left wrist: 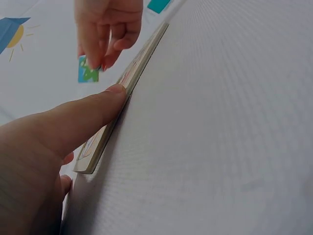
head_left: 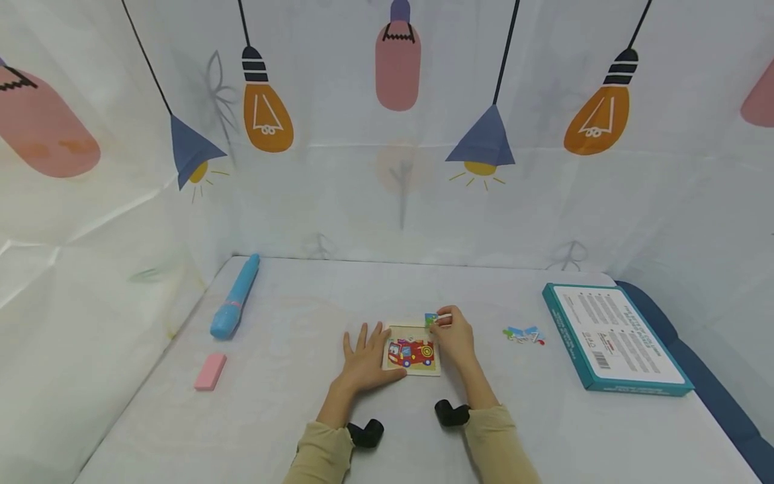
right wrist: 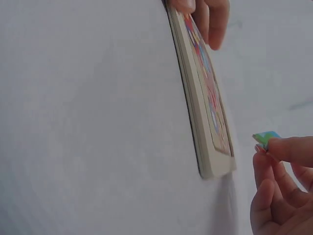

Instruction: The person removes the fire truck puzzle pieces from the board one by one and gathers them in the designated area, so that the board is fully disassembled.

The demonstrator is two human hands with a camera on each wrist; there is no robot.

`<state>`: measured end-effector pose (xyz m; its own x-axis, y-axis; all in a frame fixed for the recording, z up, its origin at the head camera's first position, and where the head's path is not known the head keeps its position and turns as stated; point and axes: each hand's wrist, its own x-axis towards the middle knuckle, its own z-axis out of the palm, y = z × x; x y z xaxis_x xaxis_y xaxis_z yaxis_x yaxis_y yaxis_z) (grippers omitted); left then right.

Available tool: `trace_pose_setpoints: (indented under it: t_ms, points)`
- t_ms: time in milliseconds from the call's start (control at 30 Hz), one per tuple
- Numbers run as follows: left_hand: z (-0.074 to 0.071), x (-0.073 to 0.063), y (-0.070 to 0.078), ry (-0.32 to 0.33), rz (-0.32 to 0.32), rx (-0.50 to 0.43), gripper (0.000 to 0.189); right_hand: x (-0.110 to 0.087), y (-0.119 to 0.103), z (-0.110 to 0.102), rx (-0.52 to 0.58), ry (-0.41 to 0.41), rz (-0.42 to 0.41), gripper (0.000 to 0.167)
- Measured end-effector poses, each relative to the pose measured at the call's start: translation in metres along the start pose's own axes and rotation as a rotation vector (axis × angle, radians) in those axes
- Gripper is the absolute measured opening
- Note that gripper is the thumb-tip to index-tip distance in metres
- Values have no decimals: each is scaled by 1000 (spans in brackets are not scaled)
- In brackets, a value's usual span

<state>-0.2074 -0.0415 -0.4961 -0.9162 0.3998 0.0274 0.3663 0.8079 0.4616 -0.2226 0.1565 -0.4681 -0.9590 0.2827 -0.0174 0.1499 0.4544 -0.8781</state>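
Observation:
On the white table lies a small wooden puzzle board [head_left: 433, 372] with a red truck picture [head_left: 411, 352] inside its raised frame. My left hand [head_left: 361, 364] rests flat beside it, fingers spread, with the thumb [left wrist: 105, 105] against the board's near edge and fingertips at its left side. Between thumb and fingers, my right hand [head_left: 457, 338] pinches a small blue-and-green puzzle piece [left wrist: 88, 70]. In the head view the piece shows at the board's upper right corner; in the right wrist view it is held off the board's end.
A small heap of loose puzzle pieces [head_left: 523, 335] lies to the right, before a teal-edged box [head_left: 625, 336]. At left are a blue microphone-shaped object [head_left: 236, 297] and a pink block [head_left: 210, 372]. A printed white curtain [head_left: 338, 195] hangs behind the table.

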Motion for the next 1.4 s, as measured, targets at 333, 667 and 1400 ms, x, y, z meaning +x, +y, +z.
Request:
trace_pose_setpoints:
  t_ms: [333, 667, 1400]
  points:
    - [0, -1, -1, -17, 12, 25, 81, 7, 23, -36, -24, 97, 30, 31]
    - [1, 2, -3, -11, 16, 36, 80, 9, 38, -67, -76, 136, 55, 33]
    - [1, 0, 0, -20, 6, 28, 81, 8, 61, -91, -194, 273, 89, 31]
